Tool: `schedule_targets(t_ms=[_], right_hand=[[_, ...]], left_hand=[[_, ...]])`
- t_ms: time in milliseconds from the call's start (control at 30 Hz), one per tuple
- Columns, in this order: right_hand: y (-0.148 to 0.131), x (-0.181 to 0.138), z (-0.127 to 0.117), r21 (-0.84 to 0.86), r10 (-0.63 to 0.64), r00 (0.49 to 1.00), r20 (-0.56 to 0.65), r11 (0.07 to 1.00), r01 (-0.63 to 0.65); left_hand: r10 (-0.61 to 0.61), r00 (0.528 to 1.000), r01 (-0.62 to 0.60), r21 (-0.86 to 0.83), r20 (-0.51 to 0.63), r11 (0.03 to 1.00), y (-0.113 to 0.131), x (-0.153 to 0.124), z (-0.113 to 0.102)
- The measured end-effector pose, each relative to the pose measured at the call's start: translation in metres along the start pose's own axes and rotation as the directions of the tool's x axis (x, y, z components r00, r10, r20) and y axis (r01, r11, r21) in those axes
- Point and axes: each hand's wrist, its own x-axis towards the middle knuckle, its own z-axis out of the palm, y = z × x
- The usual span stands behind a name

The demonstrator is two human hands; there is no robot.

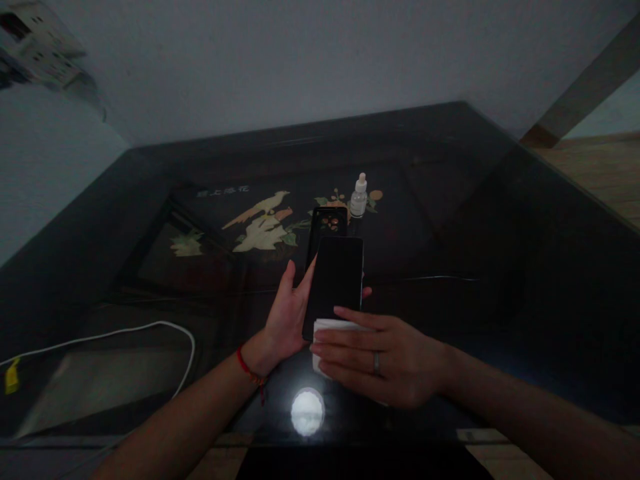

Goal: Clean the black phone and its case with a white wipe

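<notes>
left hand [287, 317] grips a dark phone [334, 283] above the desk [475, 267]; right hand [380, 360] presses a white cloth [327, 328] flat-fingered onto its lower edge.

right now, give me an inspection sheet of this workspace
surface: dark glossy table with a bird inlay; round light glare near the front edge
job's things: phone, screen dark; white cloth on its lower end
clutter: phone case lying behind the phone; dropper bottle upright beside it
hands: left hand grips the phone from beneath; right hand rests on the cloth, fingers extended
cables: white cable looping at left, yellow tag
surroundings: pale wall; wooden floor at right
</notes>
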Motion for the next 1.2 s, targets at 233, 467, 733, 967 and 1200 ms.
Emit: schedule_targets(t_ms=[233,467,733,967,1200], right_hand=[[0.014,-0.009,-0.009,-0.054,0.175,0.975,-0.140,0.981,-0.184],[0.008,-0.004,-0.010,-0.019,0.066,0.993,-0.096,0.998,-0.068],[0.015,-0.011,-0.021,-0.022,0.124,0.986,-0.111,0.992,-0.128],[0.010,-0.007,-0.019,-0.024,0.124,0.986,-0.107,0.992,-0.128],[0.009,-0.007,-0.017,-0.017,0.110,0.992,-0.054,0.994,-0.111]], left_hand=[[0.046,0.999,-0.047,-0.025,-0.006,0.999,0.004,0.001,-0.002],[0.051,0.998,-0.051,-0.014,0.035,0.999,0.003,0.001,-0.001],[0.042,0.999,-0.043,-0.030,-0.033,0.999,0.004,0.000,0.001],[0.053,0.999,-0.053,-0.029,0.008,0.998,0.004,0.002,-0.005],[0.056,0.998,-0.054,-0.060,0.034,0.997,0.004,0.001,-0.003]])
